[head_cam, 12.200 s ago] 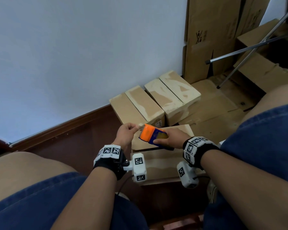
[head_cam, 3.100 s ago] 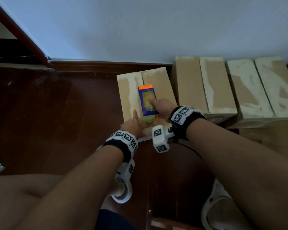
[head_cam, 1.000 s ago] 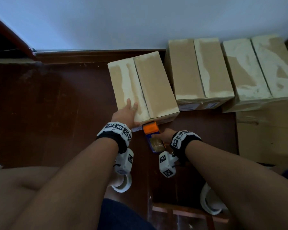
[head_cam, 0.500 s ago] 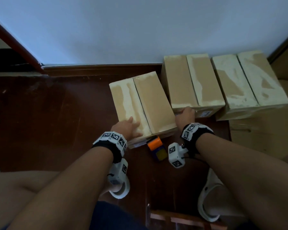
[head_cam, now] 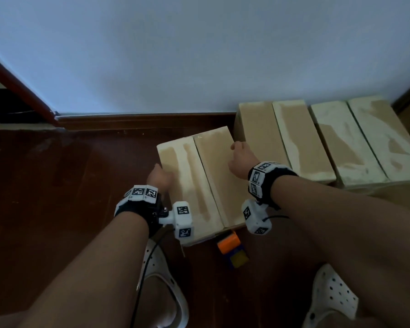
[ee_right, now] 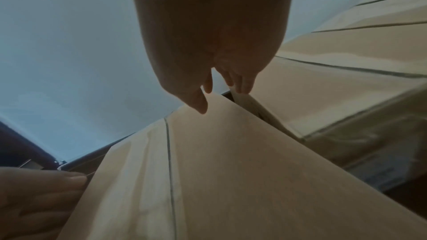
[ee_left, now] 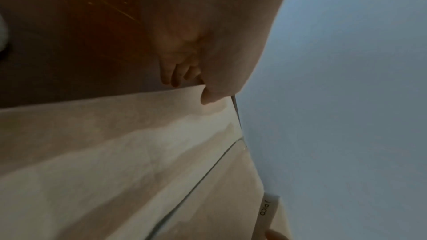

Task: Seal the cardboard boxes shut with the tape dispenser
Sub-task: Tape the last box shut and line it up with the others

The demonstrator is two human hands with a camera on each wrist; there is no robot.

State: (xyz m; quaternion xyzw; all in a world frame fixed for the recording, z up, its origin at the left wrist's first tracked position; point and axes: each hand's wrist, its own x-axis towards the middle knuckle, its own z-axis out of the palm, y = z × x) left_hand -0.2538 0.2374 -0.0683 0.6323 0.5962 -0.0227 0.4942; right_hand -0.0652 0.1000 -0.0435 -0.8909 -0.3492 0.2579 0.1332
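A closed cardboard box (head_cam: 213, 176) with pale tape along its top seam lies on the dark floor. My left hand (head_cam: 160, 176) grips its left edge, thumb on top and fingers (ee_left: 174, 75) curled down the side. My right hand (head_cam: 238, 153) grips the far right edge the same way, thumb (ee_right: 199, 102) on the top face. The left wrist view shows the box top (ee_left: 115, 152) below the left hand (ee_left: 189, 87). The right wrist view shows the box (ee_right: 231, 171) under the right hand (ee_right: 219, 94). The orange and blue tape dispenser (head_cam: 232, 248) lies on the floor at the box's near end, in neither hand.
Two more taped boxes (head_cam: 284, 140) (head_cam: 365, 140) stand side by side against the white wall (head_cam: 199, 55), right of the held box. A dark skirting board (head_cam: 140, 119) runs along the wall. My white shoes (head_cam: 162, 292) (head_cam: 331, 301) are on the wooden floor (head_cam: 57, 185) near the dispenser.
The right hand set the dispenser on the floor and went to the box. Both hands have slid from the box's near end farther along its side edges and now grip them.
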